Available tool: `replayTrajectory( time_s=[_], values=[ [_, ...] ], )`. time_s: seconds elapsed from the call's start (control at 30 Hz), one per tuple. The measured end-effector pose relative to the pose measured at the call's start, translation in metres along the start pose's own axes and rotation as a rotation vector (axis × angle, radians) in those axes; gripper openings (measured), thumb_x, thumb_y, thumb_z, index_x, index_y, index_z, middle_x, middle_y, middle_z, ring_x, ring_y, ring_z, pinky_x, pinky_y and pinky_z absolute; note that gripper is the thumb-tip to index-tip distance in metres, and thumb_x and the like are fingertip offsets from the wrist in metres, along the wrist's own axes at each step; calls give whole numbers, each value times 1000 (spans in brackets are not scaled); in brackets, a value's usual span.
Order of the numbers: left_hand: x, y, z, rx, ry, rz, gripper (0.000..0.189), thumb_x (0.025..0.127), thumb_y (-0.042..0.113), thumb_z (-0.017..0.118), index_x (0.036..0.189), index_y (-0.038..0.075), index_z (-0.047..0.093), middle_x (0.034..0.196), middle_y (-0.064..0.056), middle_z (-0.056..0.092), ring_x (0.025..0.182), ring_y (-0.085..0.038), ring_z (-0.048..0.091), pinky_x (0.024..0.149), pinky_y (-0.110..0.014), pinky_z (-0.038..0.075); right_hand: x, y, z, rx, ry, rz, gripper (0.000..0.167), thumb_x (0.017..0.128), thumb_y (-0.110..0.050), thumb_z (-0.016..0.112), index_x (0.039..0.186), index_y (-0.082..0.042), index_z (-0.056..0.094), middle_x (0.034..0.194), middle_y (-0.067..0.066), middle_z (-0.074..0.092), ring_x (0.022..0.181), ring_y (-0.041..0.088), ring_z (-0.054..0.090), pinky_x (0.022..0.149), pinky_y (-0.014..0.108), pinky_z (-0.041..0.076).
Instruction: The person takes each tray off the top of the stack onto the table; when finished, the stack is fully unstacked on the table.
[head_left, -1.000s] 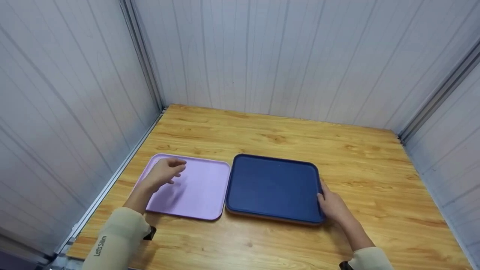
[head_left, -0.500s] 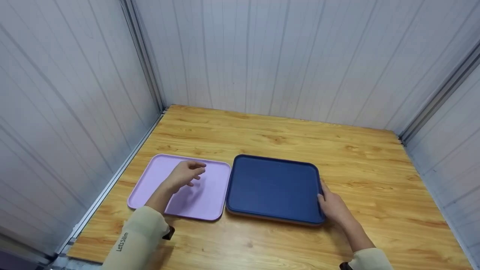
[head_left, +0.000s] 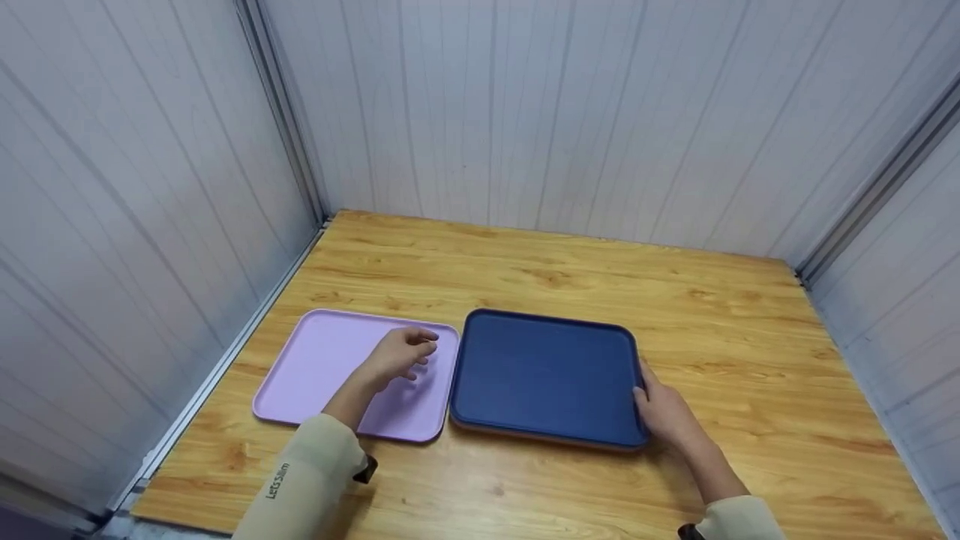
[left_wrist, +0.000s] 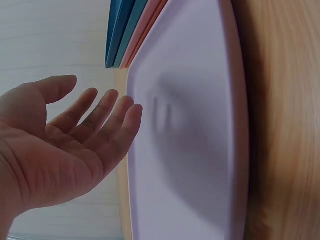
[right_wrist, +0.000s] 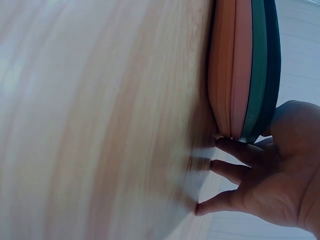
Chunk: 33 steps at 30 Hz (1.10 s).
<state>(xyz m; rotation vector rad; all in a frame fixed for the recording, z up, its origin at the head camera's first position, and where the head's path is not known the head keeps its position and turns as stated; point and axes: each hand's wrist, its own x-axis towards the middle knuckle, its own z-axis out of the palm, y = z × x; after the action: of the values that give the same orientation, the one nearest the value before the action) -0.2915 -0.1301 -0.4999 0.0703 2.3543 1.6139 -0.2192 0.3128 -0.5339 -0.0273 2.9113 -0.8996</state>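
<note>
A lilac tray [head_left: 322, 367] lies flat on the wooden table, beside a stack of trays with a navy tray [head_left: 547, 375] on top. In the right wrist view, a green tray [right_wrist: 256, 70], a pink tray [right_wrist: 242, 70] and orange layers [right_wrist: 222, 75] show beneath the navy one. My left hand [head_left: 403, 357] hovers palm down above the lilac tray's right half, fingers loosely bent and holding nothing; its shadow falls on the tray. My right hand [head_left: 664, 405] holds the stack's right edge, thumb over the navy rim and index finger at the lower corner. Its other fingers reach down to the table.
The wooden table [head_left: 555, 259] extends behind and to the right of the trays. Pale panel walls [head_left: 480, 112] enclose it at the back and both sides, with metal posts in the corners. The lilac tray's right edge sits right by the stack.
My left hand has moved to the right across the lilac tray, from its left side toward the stack. My right hand and the trays have stayed in place.
</note>
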Motion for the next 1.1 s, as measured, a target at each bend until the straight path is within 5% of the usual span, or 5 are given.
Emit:
replayTrajectory(
  time_s=[0.57,1.1],
  values=[
    [7,-1,40,-65,-16,-42,40,95,6,62,133,-7,56,102,-13,62,80,-24,60,62,-36,59,0,1,0,1,-17,22,60,107,-13,42,159,4,17,136,42,49,112,44,61,94,59,48],
    [9,-2,57,272,97,110,39,78,6,82,113,-3,67,80,-4,61,66,-15,56,54,-26,49,1,2,0,13,-24,23,59,108,-14,42,159,3,17,140,41,46,116,43,58,96,59,46]
  ],
)
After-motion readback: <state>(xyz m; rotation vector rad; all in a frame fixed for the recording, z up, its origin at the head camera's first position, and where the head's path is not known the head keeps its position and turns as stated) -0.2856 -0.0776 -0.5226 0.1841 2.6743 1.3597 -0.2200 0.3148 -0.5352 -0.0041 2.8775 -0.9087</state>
